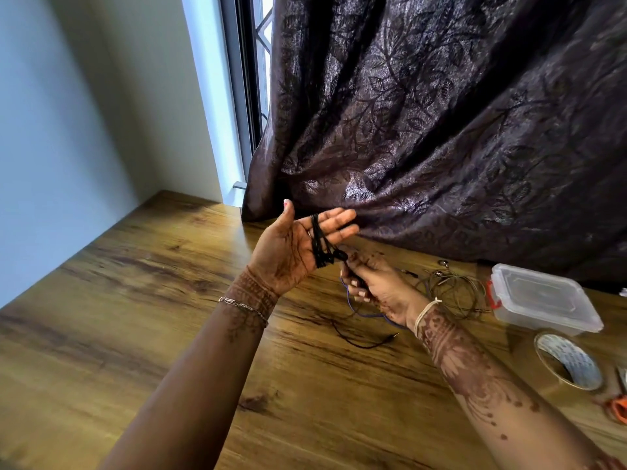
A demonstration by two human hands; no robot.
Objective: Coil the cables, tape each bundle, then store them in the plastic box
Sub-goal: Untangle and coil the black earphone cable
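Note:
My left hand (291, 247) is raised palm up, fingers spread, with a thin black cable (319, 242) wound in several loops around the fingers. My right hand (376, 286) sits just below it and pinches the free run of that black cable. The cable's tail (366, 342) with a small jack plug lies on the wooden table. A blue cable (364, 313) lies under my right wrist. A loose coil of brownish cable (454, 290) rests to the right. The clear plastic box (543, 301), lid on, with a red clip, stands at the right.
A roll of clear tape (568, 362) lies near the right edge, with orange-handled scissors (619, 407) partly out of frame beside it. A dark patterned curtain (441, 113) hangs onto the wooden table (152, 300) at the back. A wall and window frame are at the left.

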